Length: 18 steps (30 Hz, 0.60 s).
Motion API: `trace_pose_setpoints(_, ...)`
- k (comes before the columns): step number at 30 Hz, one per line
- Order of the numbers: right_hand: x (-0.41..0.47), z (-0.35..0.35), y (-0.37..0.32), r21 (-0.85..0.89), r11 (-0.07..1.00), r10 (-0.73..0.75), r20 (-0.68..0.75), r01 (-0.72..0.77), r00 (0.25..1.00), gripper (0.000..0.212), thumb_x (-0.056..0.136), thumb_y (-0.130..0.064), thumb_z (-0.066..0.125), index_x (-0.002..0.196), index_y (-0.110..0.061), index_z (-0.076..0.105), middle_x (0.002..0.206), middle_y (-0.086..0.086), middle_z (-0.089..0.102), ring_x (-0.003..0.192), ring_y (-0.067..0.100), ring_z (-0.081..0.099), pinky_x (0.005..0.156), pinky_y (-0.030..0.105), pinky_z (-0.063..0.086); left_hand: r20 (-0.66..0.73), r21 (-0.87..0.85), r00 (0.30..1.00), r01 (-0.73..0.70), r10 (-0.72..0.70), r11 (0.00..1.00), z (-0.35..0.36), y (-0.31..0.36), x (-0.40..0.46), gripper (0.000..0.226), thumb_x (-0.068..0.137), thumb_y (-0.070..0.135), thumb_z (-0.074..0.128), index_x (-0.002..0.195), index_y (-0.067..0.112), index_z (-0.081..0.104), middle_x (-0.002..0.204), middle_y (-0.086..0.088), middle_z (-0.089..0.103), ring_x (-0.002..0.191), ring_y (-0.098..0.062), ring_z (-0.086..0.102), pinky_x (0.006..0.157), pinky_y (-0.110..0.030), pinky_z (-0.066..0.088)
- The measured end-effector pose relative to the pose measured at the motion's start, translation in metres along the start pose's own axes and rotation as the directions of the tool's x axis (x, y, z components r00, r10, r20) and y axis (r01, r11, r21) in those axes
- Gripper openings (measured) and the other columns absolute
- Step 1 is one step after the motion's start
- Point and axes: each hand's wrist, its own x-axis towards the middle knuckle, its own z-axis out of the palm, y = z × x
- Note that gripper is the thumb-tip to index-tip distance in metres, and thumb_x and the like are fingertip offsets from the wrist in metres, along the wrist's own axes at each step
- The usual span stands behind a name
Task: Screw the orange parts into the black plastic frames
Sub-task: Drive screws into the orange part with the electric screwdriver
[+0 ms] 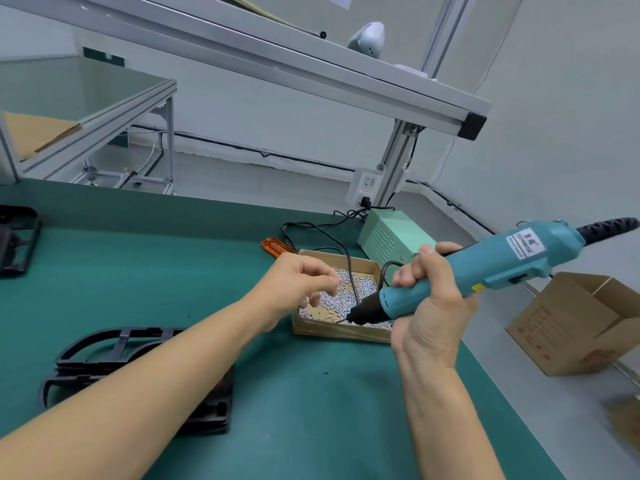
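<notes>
A black plastic frame (114, 344) lies on the green table at lower left, partly hidden under my left forearm. An orange part (275, 245) lies behind a shallow cardboard box (341, 332) of small silver screws (346, 294). My left hand (298, 285) hovers over the screws with fingers curled and blurred; whether it pinches a screw I cannot tell. My right hand (429, 303) grips a teal electric screwdriver (491, 268), its black tip pointing down-left into the box.
Another black frame (15, 240) sits at the table's far left edge. A pale green power unit (391, 237) with black cables stands behind the screw box. An open cardboard carton (581, 323) stands off the table to the right. Aluminium shelving rises above.
</notes>
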Motion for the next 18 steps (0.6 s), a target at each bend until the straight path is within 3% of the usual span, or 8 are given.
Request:
trace_pose_setpoints(3,-0.003,0.008,-0.005,0.161,0.985,0.066,0.029,-0.07,0.997,0.015,0.076,-0.007,0.057,0.077,-0.02,0.05,0.051,-0.006,0.038,0.042,0.01,0.038,0.048,0.021,0.037,0.023,-0.138,1.0,0.003,0.0,0.99,-0.013,-0.002,-0.029,0.016,0.082,0.008,0.069,0.069,0.017,0.071,0.068,-0.002,0.068,0.048,-0.011,0.049,0.046,-0.016,0.037)
trace_pose_setpoints(7,-0.012,0.026,-0.009,0.286,0.948,0.118,0.081,-0.137,0.99,0.014,0.079,-0.009,0.053,0.077,-0.022,0.048,0.051,-0.009,0.035,0.042,0.006,0.035,0.047,0.018,0.036,-0.025,-0.291,1.0,-0.005,-0.003,0.957,-0.031,-0.001,-0.066,0.005,0.069,0.012,0.076,0.071,0.015,0.073,0.07,-0.007,0.068,0.05,-0.011,0.051,0.047,-0.019,0.041)
trace_pose_setpoints(13,-0.029,0.052,-0.016,0.348,0.918,0.145,0.146,-0.189,0.978,0.018,0.085,-0.008,0.048,0.076,-0.023,0.046,0.05,-0.01,0.033,0.04,0.005,0.034,0.045,0.017,0.035,-0.107,-0.376,0.994,-0.052,0.013,0.925,-0.051,0.004,-0.101,0.021,0.055,0.028,0.077,0.07,0.013,0.073,0.069,-0.009,0.067,0.05,-0.013,0.053,0.048,-0.019,0.043)
trace_pose_setpoints(18,-0.042,0.065,-0.016,0.342,0.912,0.172,0.18,-0.226,0.969,0.024,0.092,-0.006,0.043,0.076,-0.023,0.046,0.051,-0.01,0.033,0.041,0.005,0.034,0.044,0.017,0.035,-0.138,-0.374,0.99,-0.09,0.04,0.923,-0.059,0.007,-0.112,0.022,0.055,0.028,0.076,0.07,0.012,0.074,0.068,-0.008,0.067,0.05,-0.012,0.052,0.047,-0.019,0.043)
